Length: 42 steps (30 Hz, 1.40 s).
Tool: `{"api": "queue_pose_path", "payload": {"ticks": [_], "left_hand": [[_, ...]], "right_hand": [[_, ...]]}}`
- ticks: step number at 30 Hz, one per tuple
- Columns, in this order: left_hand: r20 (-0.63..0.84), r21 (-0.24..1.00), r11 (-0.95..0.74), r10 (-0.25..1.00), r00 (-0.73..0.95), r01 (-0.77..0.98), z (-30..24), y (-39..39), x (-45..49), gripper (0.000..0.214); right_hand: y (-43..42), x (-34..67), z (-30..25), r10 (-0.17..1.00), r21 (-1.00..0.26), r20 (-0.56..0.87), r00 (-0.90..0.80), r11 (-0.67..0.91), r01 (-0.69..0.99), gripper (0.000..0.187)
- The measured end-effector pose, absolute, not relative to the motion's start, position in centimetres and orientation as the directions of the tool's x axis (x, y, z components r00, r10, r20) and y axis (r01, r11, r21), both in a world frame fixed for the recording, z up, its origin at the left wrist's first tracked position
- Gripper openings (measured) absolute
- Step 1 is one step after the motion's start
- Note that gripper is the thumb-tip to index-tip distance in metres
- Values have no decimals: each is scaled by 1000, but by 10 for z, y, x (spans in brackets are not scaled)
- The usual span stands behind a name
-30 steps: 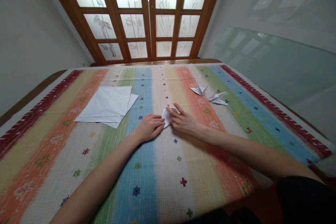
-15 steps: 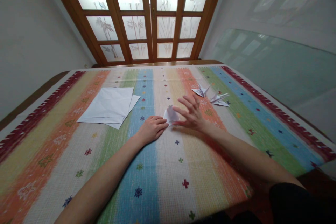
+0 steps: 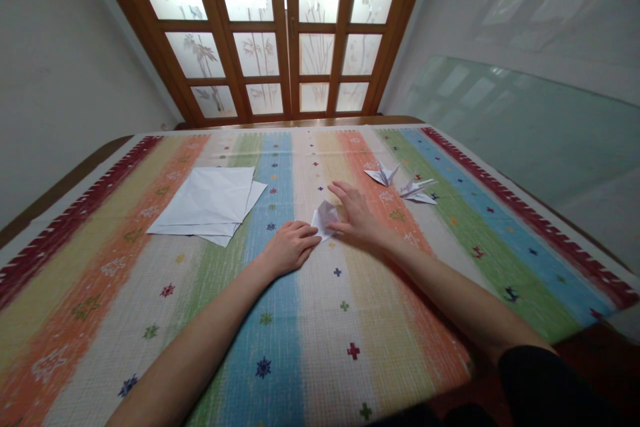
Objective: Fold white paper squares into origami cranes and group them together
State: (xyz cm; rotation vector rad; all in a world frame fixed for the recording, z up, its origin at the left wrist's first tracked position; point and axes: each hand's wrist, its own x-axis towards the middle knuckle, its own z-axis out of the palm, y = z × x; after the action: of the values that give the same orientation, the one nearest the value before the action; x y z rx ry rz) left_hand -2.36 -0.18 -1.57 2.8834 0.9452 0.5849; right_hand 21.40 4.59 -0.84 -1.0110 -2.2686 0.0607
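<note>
A small folded piece of white paper [image 3: 323, 217] lies on the striped tablecloth [image 3: 300, 320] in the middle of the table. My left hand [image 3: 289, 248] rests with curled fingers against its near left edge, pressing it down. My right hand [image 3: 356, 213] lies over its right side with fingers stretched flat on the paper and the cloth. Part of the paper is hidden under both hands.
A stack of white paper sheets [image 3: 207, 203] lies to the left. Two folded white paper cranes [image 3: 383, 173] [image 3: 417, 189] stand at the right rear. A wooden glazed door [image 3: 280, 27] rises behind the table, and a glass pane [image 3: 525, 127] leans at the right.
My right hand lifted off the folded paper with fingers spread, then came back down flat onto its right side. My left hand stayed in place.
</note>
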Motion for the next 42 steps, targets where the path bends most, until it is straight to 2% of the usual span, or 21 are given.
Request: {"api": "queue_pose_path", "payload": {"ticks": [5,10,13,17,20,24,26,31,34,38,42], "left_hand": [[285,174,-793,608,741,584,-10,-6,-22,30],[212,85,-773,631,746,629,-4,-7,-19,42],[171,45,-760,646,744,649,-1,-5,-16,52],[166,70,-720,691,704,690,0,1,-9,55],[201,167,-677,735,648,716,-3,8,-4,44],[394,482,-561,825,405,673,-5,15,3,31],[489,576,-543,828,275,611,-4,15,9,22],[616,606,-555,781,105,570,-1,11,23,16],[607,643,-546,791,78,537,-4,9,31,3],[563,731,-506,826,13,458,-5,8,38,7],[504,793,-479,863,36,377,0,8,41,15]], "right_hand": [[42,203,-13,688,-264,610,-394,645,717,58],[37,199,-13,619,-181,654,-436,687,704,39],[34,198,-13,611,-178,650,-452,700,691,41],[32,199,-16,661,-269,605,-444,695,667,53],[33,202,-20,694,-342,551,-464,695,633,59],[35,204,-24,726,-418,526,-443,674,609,61],[36,203,-25,736,-445,528,-424,665,600,60],[37,200,-27,735,-486,541,-409,670,561,57],[38,201,-30,727,-500,541,-423,682,534,58],[39,201,-31,733,-523,521,-436,679,515,61],[37,200,-28,746,-584,467,-474,663,468,68]]}}
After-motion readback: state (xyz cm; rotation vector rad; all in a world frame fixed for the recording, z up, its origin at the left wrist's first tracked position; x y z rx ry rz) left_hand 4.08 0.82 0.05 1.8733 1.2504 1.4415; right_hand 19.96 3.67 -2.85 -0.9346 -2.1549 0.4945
